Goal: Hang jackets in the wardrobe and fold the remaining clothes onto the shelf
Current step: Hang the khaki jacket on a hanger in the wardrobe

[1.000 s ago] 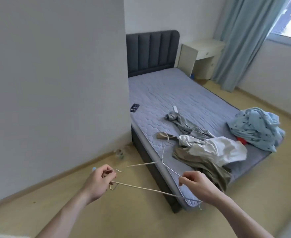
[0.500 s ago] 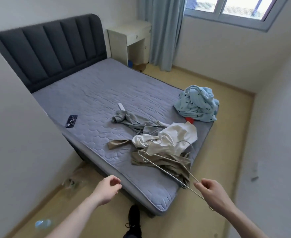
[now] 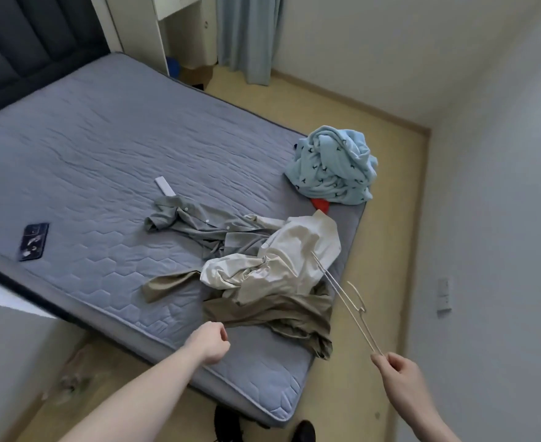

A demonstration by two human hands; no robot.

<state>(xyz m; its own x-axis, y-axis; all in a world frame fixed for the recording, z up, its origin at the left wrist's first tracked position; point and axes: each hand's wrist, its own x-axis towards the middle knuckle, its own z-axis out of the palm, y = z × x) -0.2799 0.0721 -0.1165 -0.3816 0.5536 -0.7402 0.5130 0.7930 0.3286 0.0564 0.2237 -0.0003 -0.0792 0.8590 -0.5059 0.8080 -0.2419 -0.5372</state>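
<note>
A person nears the foot of the bed (image 3: 109,173), the right hand (image 3: 400,374) pinching a wire hanger (image 3: 342,298) the left hand (image 3: 210,344) let go a second ago; that hand, loosely curled and empty, now reaches the heaped cream jacket (image 3: 282,266), likely next for hanging.

A second ago both hands held the wire hanger (image 3: 345,309) out over the floor short of the bed; now only the right hand (image 3: 398,373) pinches it by one end, its far end reaching over the cream jacket (image 3: 291,260) at the mattress corner. The left hand (image 3: 210,344) has let go and hangs loosely curled above the mattress edge, just beside the olive garment (image 3: 282,314). The person has stepped up to the foot of the bed, so the clothes lie much closer beneath the hands.
</note>
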